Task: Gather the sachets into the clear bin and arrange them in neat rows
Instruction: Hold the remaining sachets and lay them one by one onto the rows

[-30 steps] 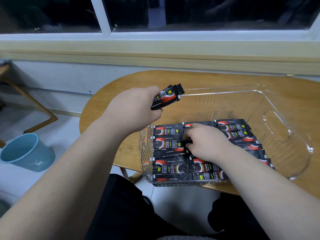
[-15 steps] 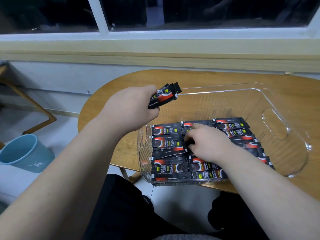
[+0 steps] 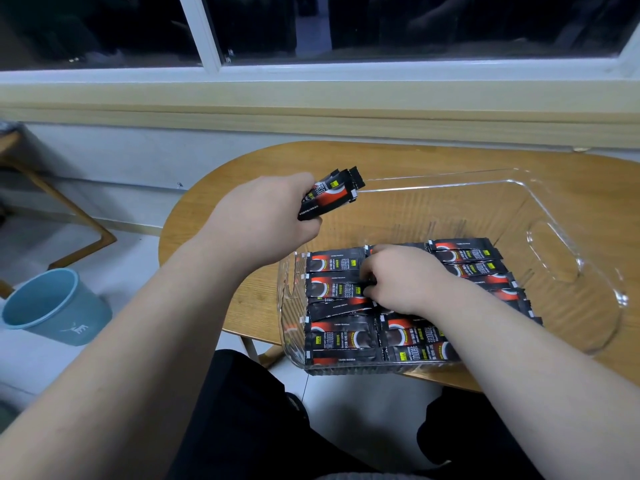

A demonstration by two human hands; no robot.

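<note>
Left hand [image 3: 263, 216] grips a small bundle of sachets [image 3: 329, 197], held up over the far-left end of the clear bin [image 3: 540, 209]. Right hand [image 3: 405, 282] is down inside the bin, fingers curled, pinching the end of a single sachet [image 3: 370, 282] among the rows of sachets [image 3: 341, 337] lying flat across the near half. Bin sits on the wooden worktop [image 3: 381, 161], blue bucket [image 3: 52, 306] on the floor to the left
</note>
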